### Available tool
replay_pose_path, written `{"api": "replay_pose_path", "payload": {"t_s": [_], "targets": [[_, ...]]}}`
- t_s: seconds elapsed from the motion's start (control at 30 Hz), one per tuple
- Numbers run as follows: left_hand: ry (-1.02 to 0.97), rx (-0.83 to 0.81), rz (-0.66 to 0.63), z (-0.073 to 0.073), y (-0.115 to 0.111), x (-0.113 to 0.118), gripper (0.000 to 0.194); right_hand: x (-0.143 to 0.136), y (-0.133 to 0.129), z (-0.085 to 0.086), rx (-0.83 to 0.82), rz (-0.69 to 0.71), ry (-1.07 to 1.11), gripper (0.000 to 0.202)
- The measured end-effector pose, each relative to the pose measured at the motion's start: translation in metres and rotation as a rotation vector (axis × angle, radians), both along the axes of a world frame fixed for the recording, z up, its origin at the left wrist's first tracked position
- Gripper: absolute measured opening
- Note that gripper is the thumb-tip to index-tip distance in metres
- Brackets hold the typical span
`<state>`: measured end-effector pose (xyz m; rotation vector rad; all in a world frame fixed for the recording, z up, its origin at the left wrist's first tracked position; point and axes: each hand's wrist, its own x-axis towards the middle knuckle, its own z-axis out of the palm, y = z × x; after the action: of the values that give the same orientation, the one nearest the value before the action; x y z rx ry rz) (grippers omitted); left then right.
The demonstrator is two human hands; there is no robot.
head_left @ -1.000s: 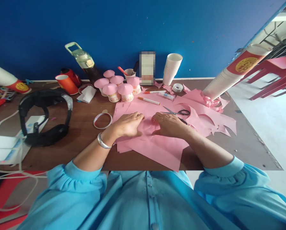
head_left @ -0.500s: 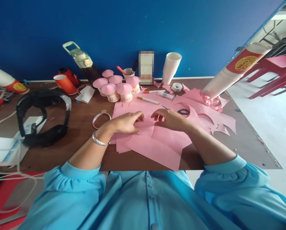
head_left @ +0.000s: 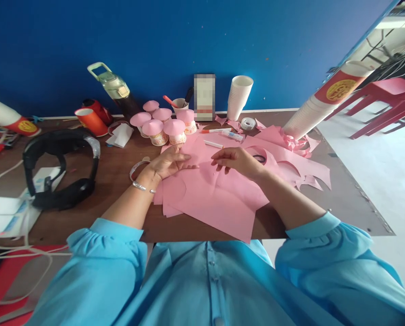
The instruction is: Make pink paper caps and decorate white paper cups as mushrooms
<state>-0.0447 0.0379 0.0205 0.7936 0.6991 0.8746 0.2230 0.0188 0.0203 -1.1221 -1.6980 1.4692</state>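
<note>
Palm turned partly up, my left hand holds a piece of pink paper that stands up in front of its fingers. Some of those fingers are spread across the paper's near side. My right hand hovers at the paper's right side, its fingers bent and apart; I see nothing held in them. Beneath both hands lie several overlapping pink sheets. Black scissor handles show just beyond my right hand. A roll of tape lies by my left wrist, partly hidden.
Paper cups with pink cone tops stand behind the sheets. Markers, a glue tube and white tape lie nearby. Stacked white cups, a bottle and a black headset surround the work area.
My left hand has turned its palm upward and its fingers have spread. The pink piece has risen and now covers part of a marker. My right hand has shifted only slightly.
</note>
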Motion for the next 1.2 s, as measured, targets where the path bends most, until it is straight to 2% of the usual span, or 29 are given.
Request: {"api": "replay_pose_path", "payload": {"t_s": [0.03,0.1,0.17,0.2,0.27,0.3,0.33,0.37,0.4,0.43,0.47,0.5,0.53,0.6,0.63,0.67,0.7,0.73,0.77,0.8,0.83,0.9,0.97,1.0,1.1,1.2], "targets": [[-0.002,-0.01,-0.006,-0.002,0.001,0.0,0.032,-0.001,0.001,-0.004,0.106,-0.043,-0.061,0.023],[0.019,-0.012,-0.005,-0.005,0.002,0.001,0.031,-0.003,-0.005,-0.012,0.329,-0.024,-0.25,0.025],[0.029,-0.016,0.035,-0.006,0.002,0.001,0.031,-0.001,-0.023,-0.017,0.524,0.099,-0.472,0.034],[0.036,-0.017,0.05,-0.006,0.002,0.001,0.031,0.003,-0.035,-0.015,0.566,0.151,-0.552,0.042],[0.057,-0.021,0.057,-0.005,0.002,0.002,0.033,0.02,-0.062,-0.003,0.538,0.321,-0.578,0.058],[0.066,-0.025,0.052,-0.005,0.002,0.002,0.035,0.031,-0.073,0.008,0.464,0.417,-0.513,0.051],[0.075,-0.027,0.043,-0.005,0.001,0.002,0.037,0.043,-0.082,0.019,0.345,0.54,-0.415,0.037],[0.083,-0.026,0.036,-0.005,0.001,0.003,0.04,0.054,-0.088,0.03,0.188,0.647,-0.32,0.037],[0.089,-0.023,0.032,-0.005,0.001,0.004,0.042,0.062,-0.091,0.039,0.081,0.649,-0.259,0.045],[0.095,-0.018,0.028,-0.005,0.001,0.004,0.043,0.067,-0.09,0.044,0.047,0.574,-0.245,0.047],[0.101,-0.014,0.026,-0.005,0.001,0.005,0.042,0.068,-0.087,0.045,0.101,0.403,-0.286,0.046],[0.105,-0.01,0.028,-0.005,0.0,0.005,0.042,0.065,-0.083,0.041,0.214,0.208,-0.364,0.039],[0.107,-0.009,0.034,-0.005,0.0,0.006,0.042,0.058,-0.079,0.034,0.328,0.081,-0.451,0.036],[0.104,0.0,0.056,-0.005,-0.002,0.007,0.042,0.037,-0.075,0.019,0.452,0.019,-0.547,0.05],[0.101,0.008,0.065,-0.005,-0.003,0.008,0.041,0.025,-0.075,0.013,0.477,0.043,-0.525,0.052],[0.101,0.017,0.071,-0.005,-0.004,0.008,0.041,0.013,-0.077,0.011,0.477,0.133,-0.454,0.049],[0.103,0.027,0.073,-0.005,-0.005,0.009,0.041,0.002,-0.08,0.012,0.456,0.282,-0.34,0.039],[0.108,0.035,0.073,-0.005,-0.006,0.009,0.04,-0.006,-0.083,0.016,0.386,0.479,-0.216,0.031],[0.113,0.041,0.075,-0.004,-0.006,0.009,0.039,-0.013,-0.084,0.021,0.279,0.609,-0.118,0.03],[0.118,0.044,0.078,-0.003,-0.007,0.009,0.039,-0.018,-0.083,0.027,0.208,0.597,-0.062,0.031],[0.121,0.044,0.082,-0.003,-0.008,0.01,0.04,-0.022,-0.079,0.031,0.2,0.453,-0.052,0.03],[0.125,0.039,0.089,-0.001,-0.009,0.011,0.04,-0.027,-0.063,0.032,0.183,0.065,-0.068,0.029],[0.136,0.045,0.094,-0.001,-0.009,0.014,0.041,-0.031,-0.042,0.023,0.127,-0.239,-0.048,0.031],[0.147,0.058,0.095,-0.001,-0.01,0.015,0.042,-0.033,-0.032,0.016,0.095,-0.337,-0.014,0.035],[0.208,0.118,0.075,-0.004,-0.011,0.018,0.045,-0.036,-0.014,-0.001,0.027,-0.393,0.152,0.047],[0.281,0.181,0.04,-0.007,-0.011,0.018,0.046,-0.032,-0.012,-0.008,0.028,-0.351,0.218,0.039]]}}
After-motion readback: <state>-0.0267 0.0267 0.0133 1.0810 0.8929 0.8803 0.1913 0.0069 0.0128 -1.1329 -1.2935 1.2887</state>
